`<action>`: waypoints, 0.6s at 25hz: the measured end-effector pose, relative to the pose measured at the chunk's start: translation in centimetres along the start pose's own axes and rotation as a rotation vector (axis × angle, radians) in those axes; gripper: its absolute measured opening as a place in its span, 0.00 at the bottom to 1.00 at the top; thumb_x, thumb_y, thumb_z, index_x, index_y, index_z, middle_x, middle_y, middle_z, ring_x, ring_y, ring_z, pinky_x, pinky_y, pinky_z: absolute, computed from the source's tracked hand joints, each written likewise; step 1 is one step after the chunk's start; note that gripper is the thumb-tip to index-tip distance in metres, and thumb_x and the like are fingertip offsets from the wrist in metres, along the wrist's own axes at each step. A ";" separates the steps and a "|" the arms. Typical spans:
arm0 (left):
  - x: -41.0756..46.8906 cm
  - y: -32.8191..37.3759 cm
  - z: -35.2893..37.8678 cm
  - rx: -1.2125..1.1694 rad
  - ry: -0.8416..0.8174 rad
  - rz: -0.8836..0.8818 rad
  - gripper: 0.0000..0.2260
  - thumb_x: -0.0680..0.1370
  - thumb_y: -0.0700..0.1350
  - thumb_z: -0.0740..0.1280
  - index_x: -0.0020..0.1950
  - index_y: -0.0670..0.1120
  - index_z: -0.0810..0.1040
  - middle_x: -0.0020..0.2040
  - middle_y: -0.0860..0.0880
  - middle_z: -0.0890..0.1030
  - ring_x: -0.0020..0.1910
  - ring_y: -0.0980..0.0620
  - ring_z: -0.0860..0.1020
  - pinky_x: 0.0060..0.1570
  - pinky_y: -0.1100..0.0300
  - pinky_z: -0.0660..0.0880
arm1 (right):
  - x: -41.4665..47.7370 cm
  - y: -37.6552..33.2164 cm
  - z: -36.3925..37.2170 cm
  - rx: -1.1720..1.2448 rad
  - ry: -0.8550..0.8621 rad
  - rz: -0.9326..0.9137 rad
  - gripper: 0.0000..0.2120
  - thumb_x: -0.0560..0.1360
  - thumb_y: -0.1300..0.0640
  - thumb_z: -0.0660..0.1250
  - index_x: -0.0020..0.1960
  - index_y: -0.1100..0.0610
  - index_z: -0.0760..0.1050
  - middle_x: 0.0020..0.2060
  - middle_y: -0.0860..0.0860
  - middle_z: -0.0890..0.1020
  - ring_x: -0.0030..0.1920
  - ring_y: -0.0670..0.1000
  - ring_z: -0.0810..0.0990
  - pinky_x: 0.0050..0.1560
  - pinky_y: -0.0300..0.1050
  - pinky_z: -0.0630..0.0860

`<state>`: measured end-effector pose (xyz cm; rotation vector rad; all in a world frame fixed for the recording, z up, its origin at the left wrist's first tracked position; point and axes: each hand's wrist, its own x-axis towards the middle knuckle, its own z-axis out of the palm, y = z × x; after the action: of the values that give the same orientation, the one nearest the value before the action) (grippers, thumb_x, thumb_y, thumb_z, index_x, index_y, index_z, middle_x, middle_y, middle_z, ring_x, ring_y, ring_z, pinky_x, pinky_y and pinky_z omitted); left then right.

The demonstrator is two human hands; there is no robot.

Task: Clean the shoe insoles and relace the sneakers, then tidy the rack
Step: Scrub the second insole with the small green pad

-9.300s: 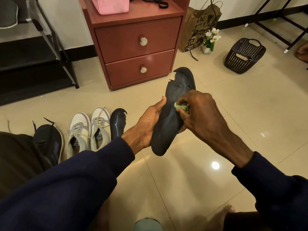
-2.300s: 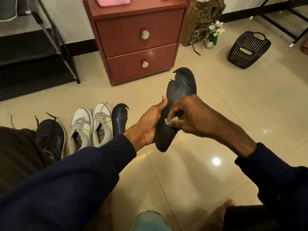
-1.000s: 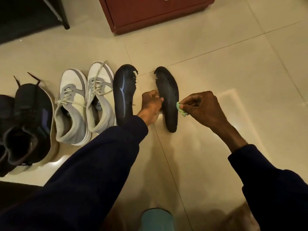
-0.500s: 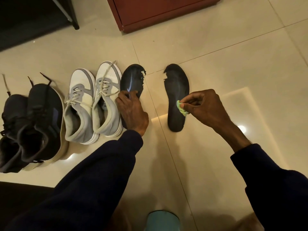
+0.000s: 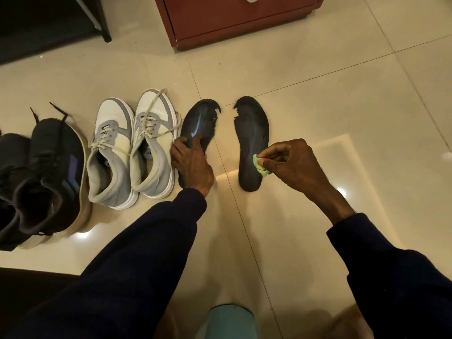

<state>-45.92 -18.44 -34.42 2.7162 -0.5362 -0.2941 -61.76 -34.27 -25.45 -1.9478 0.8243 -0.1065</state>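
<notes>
L hand (image 5: 193, 165) grips left insole (image 5: 199, 123) | R hand (image 5: 293, 165) pinches green cloth (image 5: 259, 165)

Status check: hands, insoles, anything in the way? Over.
Left hand grips the left insole. Right hand pinches the green cloth beside the right insole, which lies flat on the floor. White sneakers close beside the left insole; nothing blocking.

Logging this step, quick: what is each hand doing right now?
Left hand: closed, gripping the insole next to the white sneakers.
Right hand: closed, pinching a green cloth by the other insole.
</notes>
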 end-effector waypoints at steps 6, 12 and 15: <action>0.6 1.3 -0.6 -0.179 -0.050 -0.138 0.45 0.70 0.41 0.80 0.80 0.50 0.59 0.70 0.38 0.65 0.69 0.39 0.66 0.66 0.49 0.68 | -0.7 -0.8 0.7 -0.031 -0.027 0.020 0.10 0.72 0.54 0.77 0.50 0.58 0.85 0.43 0.51 0.86 0.42 0.44 0.84 0.47 0.36 0.82; -0.4 2.3 -4.2 -0.951 -0.386 -0.307 0.21 0.81 0.37 0.68 0.73 0.45 0.70 0.62 0.46 0.79 0.59 0.45 0.79 0.59 0.49 0.79 | -1.7 -4.4 0.4 -0.015 0.035 -0.060 0.07 0.73 0.57 0.76 0.51 0.56 0.84 0.41 0.48 0.85 0.40 0.45 0.84 0.45 0.45 0.84; -0.7 3.7 -8.2 -1.310 -0.621 -0.260 0.16 0.82 0.32 0.63 0.67 0.45 0.76 0.55 0.45 0.84 0.54 0.45 0.82 0.54 0.53 0.81 | -2.3 -7.6 0.0 -0.038 0.070 -0.159 0.05 0.74 0.59 0.75 0.49 0.53 0.85 0.39 0.43 0.84 0.39 0.39 0.83 0.42 0.36 0.81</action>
<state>-45.56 -18.90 -25.47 1.3641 -0.0342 -1.1026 -59.68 -30.77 -18.64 -2.0541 0.7203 -0.2564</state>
